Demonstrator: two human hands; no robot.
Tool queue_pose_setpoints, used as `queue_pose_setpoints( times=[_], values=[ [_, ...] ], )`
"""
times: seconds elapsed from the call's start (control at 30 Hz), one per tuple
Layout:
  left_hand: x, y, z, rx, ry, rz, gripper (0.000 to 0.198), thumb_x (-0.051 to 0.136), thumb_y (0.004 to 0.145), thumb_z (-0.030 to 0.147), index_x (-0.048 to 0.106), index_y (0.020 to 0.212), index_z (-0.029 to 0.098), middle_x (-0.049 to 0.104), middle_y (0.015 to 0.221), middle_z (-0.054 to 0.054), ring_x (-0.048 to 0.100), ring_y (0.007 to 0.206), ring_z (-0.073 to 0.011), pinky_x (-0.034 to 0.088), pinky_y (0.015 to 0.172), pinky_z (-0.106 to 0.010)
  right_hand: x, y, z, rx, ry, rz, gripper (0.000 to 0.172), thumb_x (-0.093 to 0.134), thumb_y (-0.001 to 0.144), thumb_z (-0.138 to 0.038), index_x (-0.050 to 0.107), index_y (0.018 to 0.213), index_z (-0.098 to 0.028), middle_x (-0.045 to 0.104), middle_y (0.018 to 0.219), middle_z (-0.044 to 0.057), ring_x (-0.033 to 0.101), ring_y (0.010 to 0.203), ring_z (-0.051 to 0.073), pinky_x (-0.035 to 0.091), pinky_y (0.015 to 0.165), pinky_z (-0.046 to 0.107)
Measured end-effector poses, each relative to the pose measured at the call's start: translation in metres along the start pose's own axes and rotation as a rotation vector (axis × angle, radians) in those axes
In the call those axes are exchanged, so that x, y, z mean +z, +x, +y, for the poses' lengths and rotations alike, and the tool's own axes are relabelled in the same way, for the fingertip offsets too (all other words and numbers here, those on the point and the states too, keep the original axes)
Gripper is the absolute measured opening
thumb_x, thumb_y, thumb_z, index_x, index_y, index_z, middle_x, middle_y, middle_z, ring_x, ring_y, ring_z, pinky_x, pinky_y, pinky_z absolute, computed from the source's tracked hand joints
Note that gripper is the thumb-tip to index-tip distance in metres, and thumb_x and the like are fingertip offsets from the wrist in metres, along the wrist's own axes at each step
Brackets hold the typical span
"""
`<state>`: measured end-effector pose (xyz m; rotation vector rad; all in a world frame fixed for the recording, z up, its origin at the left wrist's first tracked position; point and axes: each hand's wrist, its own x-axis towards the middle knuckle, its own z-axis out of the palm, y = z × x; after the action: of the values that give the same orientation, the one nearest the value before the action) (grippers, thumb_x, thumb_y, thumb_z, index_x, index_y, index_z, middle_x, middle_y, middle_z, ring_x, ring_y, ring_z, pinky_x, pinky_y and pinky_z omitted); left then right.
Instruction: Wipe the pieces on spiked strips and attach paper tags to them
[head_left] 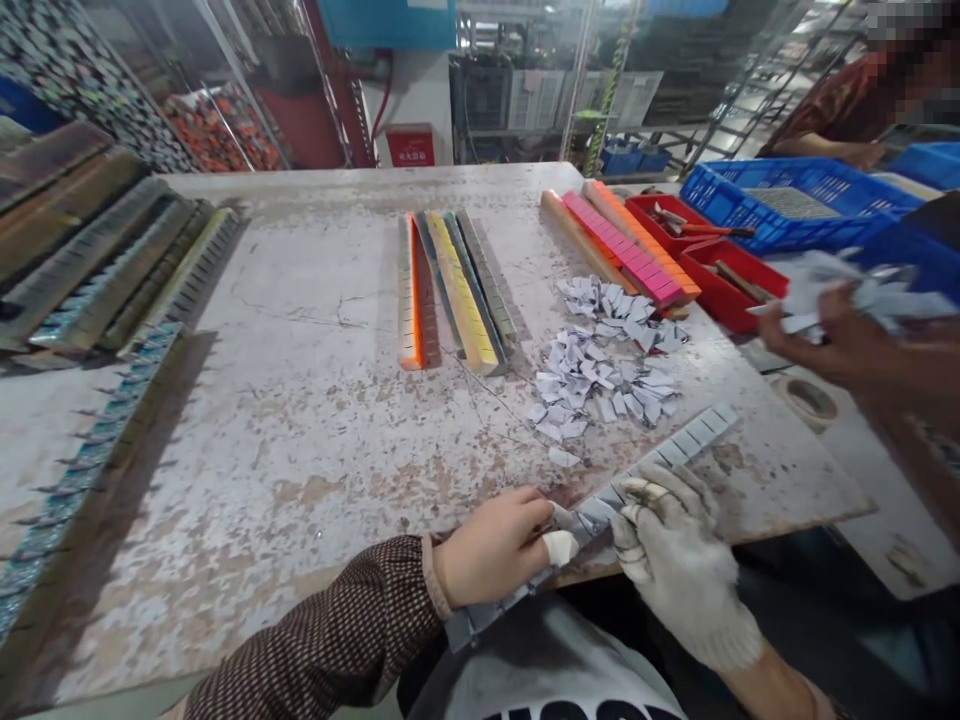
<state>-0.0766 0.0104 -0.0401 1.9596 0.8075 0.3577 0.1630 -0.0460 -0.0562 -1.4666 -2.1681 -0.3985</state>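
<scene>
A long grey strip with evenly spaced slots [694,437] lies diagonally across the table's front edge, its near end by my lap. My left hand [506,545] is wrapped round the strip's middle; white tape covers its thumb tip and a fingertip. My right hand [675,560], in a whitish knitted glove, is closed with its fingertips pinched against the strip just beyond the left hand. What sits between those fingertips is hidden. Just beyond the strip lies a loose pile of small whitish flat pieces [581,365], with one single piece [564,457] nearest to it.
Slotted bars, one yellow-topped [461,290], lie mid-table; pink [622,245] and orange ones lie farther right. Red bins [731,280] and a blue crate [795,200] stand at the right. Another person's hand [840,330] holds whitish pieces there. Long bars [97,270] are stacked left.
</scene>
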Motion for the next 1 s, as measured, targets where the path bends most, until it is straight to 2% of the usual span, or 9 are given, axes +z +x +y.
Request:
queue_pose_setpoints(
  times=[0.13, 0.3, 0.4, 0.47, 0.63, 0.73, 0.83, 0.9, 1.0],
  values=[
    [-0.001, -0.001, -0.002, 0.014, -0.001, -0.004, 0.019, 0.056, 0.099, 0.032, 0.068, 0.105, 0.020, 0.068, 0.105, -0.008, 0.065, 0.095, -0.0215, 0.054, 0.084, -0.031, -0.005, 0.010, 0.002, -0.028, 0.009, -0.083, 0.006, 0.059, 0.093, -0.016, 0.064, 0.095, -0.018, 0.072, 0.105, 0.011, 0.062, 0.123, 0.031, 0.041, 0.115, 0.059],
    [0.000, 0.001, -0.004, 0.018, 0.057, -0.007, 0.015, 0.057, 0.097, 0.028, 0.065, 0.092, 0.017, 0.066, 0.099, -0.008, 0.064, 0.089, -0.0209, 0.053, 0.079, -0.030, -0.005, 0.029, 0.009, -0.025, 0.121, -0.251, 0.014, 0.055, 0.088, -0.013, 0.068, 0.087, -0.017, 0.072, 0.101, 0.011, 0.061, 0.122, 0.033, 0.036, 0.119, 0.060],
    [-0.001, 0.001, -0.004, 0.024, 0.047, -0.010, 0.014, 0.056, 0.098, 0.028, 0.066, 0.096, 0.018, 0.067, 0.101, -0.007, 0.065, 0.091, -0.0208, 0.053, 0.080, -0.029, 0.001, 0.033, 0.012, -0.045, 0.153, -0.297, 0.015, 0.055, 0.084, -0.012, 0.069, 0.089, -0.016, 0.071, 0.104, 0.013, 0.061, 0.121, 0.033, 0.037, 0.118, 0.060],
    [-0.003, 0.000, -0.003, 0.023, 0.032, -0.016, 0.015, 0.057, 0.098, 0.030, 0.067, 0.101, 0.020, 0.068, 0.103, -0.007, 0.066, 0.093, -0.0209, 0.054, 0.082, -0.029, 0.006, 0.030, 0.014, -0.071, 0.175, -0.299, 0.018, 0.054, 0.083, -0.009, 0.068, 0.093, -0.015, 0.070, 0.107, 0.014, 0.062, 0.120, 0.032, 0.040, 0.116, 0.059],
    [-0.012, 0.006, -0.002, -0.003, 0.031, -0.065, 0.013, 0.056, 0.096, 0.023, 0.069, 0.099, 0.021, 0.071, 0.099, -0.004, 0.068, 0.089, -0.0188, 0.054, 0.079, -0.027, 0.018, 0.013, 0.014, -0.099, 0.272, -0.158, 0.013, 0.056, 0.090, -0.010, 0.063, 0.095, -0.018, 0.069, 0.113, 0.012, 0.062, 0.120, 0.028, 0.042, 0.116, 0.057],
    [-0.017, 0.027, 0.000, -0.076, 0.192, 0.011, 0.011, 0.058, 0.092, 0.015, 0.068, 0.095, 0.020, 0.072, 0.095, -0.003, 0.068, 0.086, -0.0189, 0.053, 0.076, -0.028, 0.017, 0.013, 0.010, -0.089, 0.380, -0.146, 0.006, 0.061, 0.091, -0.015, 0.061, 0.092, -0.021, 0.067, 0.117, 0.012, 0.060, 0.125, 0.029, 0.046, 0.113, 0.054],
    [-0.019, 0.062, 0.004, -0.133, 0.488, 0.122, 0.012, 0.058, 0.093, 0.016, 0.065, 0.101, 0.018, 0.071, 0.103, -0.007, 0.067, 0.094, -0.0221, 0.054, 0.080, -0.032, 0.010, 0.016, 0.013, -0.028, 0.435, -0.098, 0.005, 0.060, 0.092, -0.019, 0.057, 0.089, -0.022, 0.066, 0.119, 0.012, 0.059, 0.127, 0.029, 0.055, 0.102, 0.046],
    [-0.018, 0.086, 0.005, -0.145, 0.608, 0.147, 0.015, 0.055, 0.095, 0.017, 0.063, 0.108, 0.017, 0.070, 0.110, -0.009, 0.067, 0.099, -0.0248, 0.054, 0.082, -0.034, 0.005, 0.016, 0.022, 0.041, 0.396, -0.029, 0.005, 0.058, 0.094, -0.020, 0.056, 0.091, -0.022, 0.067, 0.118, 0.012, 0.061, 0.124, 0.028, 0.058, 0.094, 0.042],
    [-0.014, 0.113, 0.005, -0.157, 0.658, 0.143, 0.017, 0.052, 0.097, 0.016, 0.062, 0.111, 0.014, 0.068, 0.113, -0.014, 0.067, 0.104, -0.0284, 0.055, 0.083, -0.038, 0.000, 0.009, 0.040, 0.119, 0.312, 0.047, 0.004, 0.058, 0.096, -0.020, 0.057, 0.093, -0.022, 0.067, 0.117, 0.012, 0.064, 0.118, 0.027, 0.058, 0.091, 0.040]
  ],
)
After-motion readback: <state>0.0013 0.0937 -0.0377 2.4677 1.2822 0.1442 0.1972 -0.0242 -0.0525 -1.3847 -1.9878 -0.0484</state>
